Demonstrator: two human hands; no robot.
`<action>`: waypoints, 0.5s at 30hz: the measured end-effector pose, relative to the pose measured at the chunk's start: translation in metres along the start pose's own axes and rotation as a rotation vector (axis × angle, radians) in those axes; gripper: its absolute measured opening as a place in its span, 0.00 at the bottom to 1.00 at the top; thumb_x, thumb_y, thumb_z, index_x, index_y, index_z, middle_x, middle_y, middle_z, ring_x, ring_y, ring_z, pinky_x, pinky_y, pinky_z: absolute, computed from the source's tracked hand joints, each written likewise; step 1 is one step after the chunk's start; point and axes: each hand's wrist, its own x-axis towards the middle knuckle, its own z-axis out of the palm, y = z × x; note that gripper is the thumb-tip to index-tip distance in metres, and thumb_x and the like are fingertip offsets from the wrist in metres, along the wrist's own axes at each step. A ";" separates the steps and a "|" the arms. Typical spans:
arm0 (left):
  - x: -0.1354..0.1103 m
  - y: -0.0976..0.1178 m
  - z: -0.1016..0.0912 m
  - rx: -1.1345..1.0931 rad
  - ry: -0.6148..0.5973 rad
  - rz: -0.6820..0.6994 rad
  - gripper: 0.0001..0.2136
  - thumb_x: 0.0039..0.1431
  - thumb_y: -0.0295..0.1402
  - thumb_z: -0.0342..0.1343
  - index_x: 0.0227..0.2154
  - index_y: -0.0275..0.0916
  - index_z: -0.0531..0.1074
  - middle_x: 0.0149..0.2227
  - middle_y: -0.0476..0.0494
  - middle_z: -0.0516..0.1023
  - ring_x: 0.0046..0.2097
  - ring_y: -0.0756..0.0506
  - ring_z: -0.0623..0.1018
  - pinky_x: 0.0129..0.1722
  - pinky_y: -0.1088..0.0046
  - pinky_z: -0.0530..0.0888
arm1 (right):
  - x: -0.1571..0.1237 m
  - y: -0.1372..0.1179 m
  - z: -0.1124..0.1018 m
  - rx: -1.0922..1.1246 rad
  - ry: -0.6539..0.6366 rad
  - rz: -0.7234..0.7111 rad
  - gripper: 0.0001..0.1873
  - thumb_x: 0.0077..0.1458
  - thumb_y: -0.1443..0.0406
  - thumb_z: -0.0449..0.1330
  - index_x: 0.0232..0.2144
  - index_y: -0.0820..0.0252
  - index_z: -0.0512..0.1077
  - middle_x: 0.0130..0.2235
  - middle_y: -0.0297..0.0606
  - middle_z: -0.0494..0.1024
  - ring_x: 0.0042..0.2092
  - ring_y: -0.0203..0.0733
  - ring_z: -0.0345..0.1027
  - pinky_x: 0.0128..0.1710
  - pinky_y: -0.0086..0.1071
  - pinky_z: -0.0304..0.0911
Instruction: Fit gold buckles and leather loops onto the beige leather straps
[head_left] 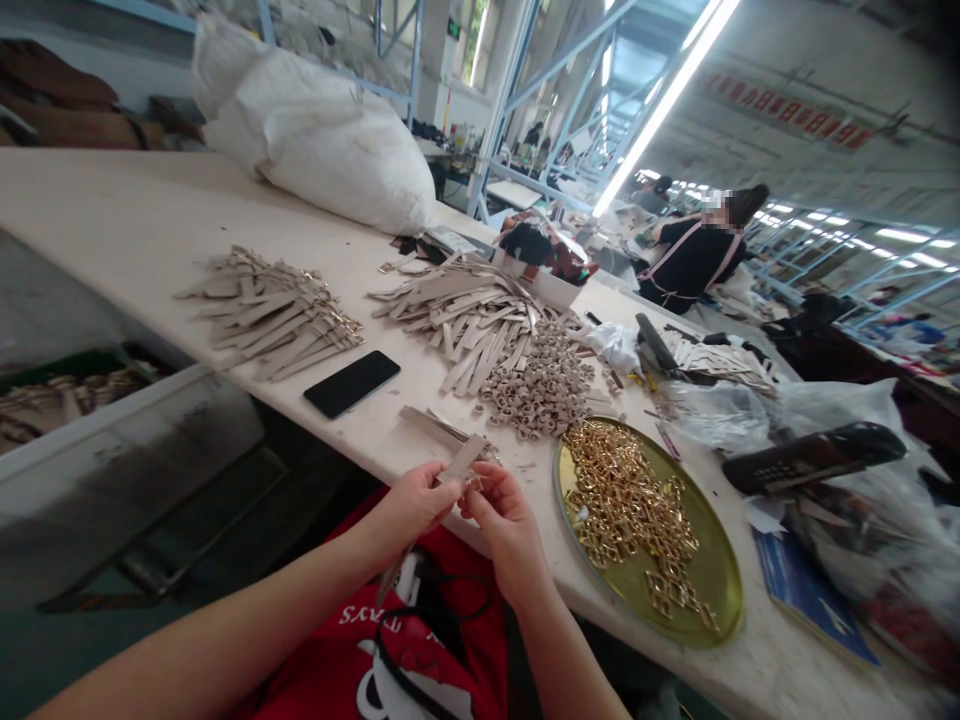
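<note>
My left hand (414,503) and my right hand (504,515) meet at the table's near edge, both pinched on one beige strap piece (461,460) that sticks up between them. A small gold buckle seems to sit at its lower end by my right fingers. Just beyond lie a few loose straps (435,425). A round gold tray (712,590) full of gold buckles (622,500) sits to the right of my right hand. A heap of small beige loops (540,385) lies past it.
A black phone (351,383) lies left of the loops. Finished straps with buckles (277,315) are piled at left, plain straps (472,310) in the middle. A white sack (322,135) sits at the back. A handset (814,457) rests on plastic bags. Another person (694,255) works farther along.
</note>
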 end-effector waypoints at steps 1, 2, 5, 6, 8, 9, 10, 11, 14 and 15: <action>0.001 -0.001 -0.001 0.048 0.017 0.035 0.09 0.49 0.38 0.51 0.29 0.35 0.64 0.17 0.57 0.59 0.18 0.56 0.55 0.17 0.81 0.53 | 0.000 0.002 -0.001 -0.060 -0.001 -0.018 0.12 0.46 0.62 0.60 0.36 0.57 0.68 0.29 0.31 0.72 0.28 0.33 0.64 0.31 0.29 0.62; 0.002 -0.001 -0.002 0.106 0.028 0.078 0.09 0.49 0.37 0.51 0.28 0.35 0.65 0.19 0.56 0.60 0.20 0.55 0.57 0.18 0.81 0.55 | 0.000 0.004 -0.003 -0.133 0.003 -0.045 0.11 0.46 0.63 0.60 0.35 0.58 0.68 0.28 0.31 0.72 0.29 0.33 0.64 0.31 0.29 0.62; 0.004 -0.002 -0.009 0.238 0.010 0.148 0.12 0.50 0.40 0.51 0.26 0.35 0.66 0.19 0.54 0.62 0.22 0.54 0.60 0.21 0.80 0.58 | 0.002 0.005 -0.008 -0.284 0.024 -0.104 0.07 0.45 0.64 0.61 0.30 0.58 0.70 0.28 0.32 0.73 0.30 0.35 0.65 0.32 0.29 0.61; 0.004 -0.001 -0.012 0.256 -0.004 0.142 0.13 0.52 0.42 0.48 0.25 0.35 0.65 0.18 0.55 0.60 0.21 0.54 0.60 0.20 0.80 0.58 | 0.003 0.004 -0.010 -0.265 0.035 -0.096 0.07 0.45 0.64 0.61 0.29 0.59 0.70 0.27 0.31 0.72 0.30 0.35 0.65 0.31 0.29 0.62; 0.004 0.000 -0.018 0.290 -0.025 0.114 0.15 0.54 0.44 0.44 0.27 0.36 0.65 0.15 0.57 0.57 0.19 0.54 0.57 0.18 0.79 0.56 | 0.006 0.001 -0.012 -0.112 0.076 -0.044 0.07 0.44 0.64 0.62 0.29 0.59 0.70 0.24 0.30 0.71 0.27 0.33 0.64 0.28 0.27 0.62; 0.003 0.000 -0.020 0.322 -0.034 0.109 0.15 0.55 0.43 0.43 0.28 0.36 0.65 0.15 0.57 0.57 0.18 0.54 0.57 0.18 0.79 0.55 | 0.008 0.000 -0.013 -0.001 0.098 -0.004 0.08 0.43 0.64 0.63 0.30 0.58 0.71 0.23 0.29 0.70 0.25 0.31 0.63 0.27 0.26 0.62; 0.002 0.000 -0.022 0.367 -0.046 0.114 0.15 0.55 0.43 0.43 0.29 0.36 0.66 0.15 0.57 0.57 0.19 0.53 0.58 0.19 0.79 0.56 | 0.010 -0.001 -0.013 0.116 0.117 0.046 0.10 0.42 0.64 0.63 0.31 0.58 0.71 0.23 0.28 0.70 0.24 0.30 0.63 0.25 0.25 0.62; 0.002 0.000 -0.024 0.423 -0.062 0.123 0.14 0.55 0.42 0.43 0.29 0.36 0.66 0.16 0.56 0.58 0.20 0.53 0.59 0.20 0.79 0.56 | 0.012 -0.001 -0.013 0.231 0.127 0.103 0.11 0.41 0.65 0.64 0.31 0.58 0.71 0.24 0.28 0.70 0.24 0.29 0.63 0.25 0.24 0.63; 0.000 -0.002 -0.027 0.606 -0.100 0.160 0.14 0.57 0.40 0.42 0.27 0.36 0.67 0.20 0.54 0.62 0.23 0.52 0.62 0.24 0.79 0.59 | 0.016 0.002 -0.013 0.517 0.120 0.292 0.13 0.39 0.68 0.66 0.31 0.60 0.72 0.26 0.29 0.72 0.23 0.25 0.63 0.24 0.19 0.64; 0.001 -0.002 -0.029 0.669 -0.103 0.171 0.14 0.57 0.40 0.42 0.28 0.36 0.67 0.20 0.54 0.63 0.24 0.52 0.63 0.25 0.79 0.60 | 0.017 0.004 -0.013 0.586 0.115 0.344 0.13 0.38 0.69 0.67 0.31 0.60 0.72 0.26 0.30 0.72 0.23 0.24 0.63 0.23 0.17 0.64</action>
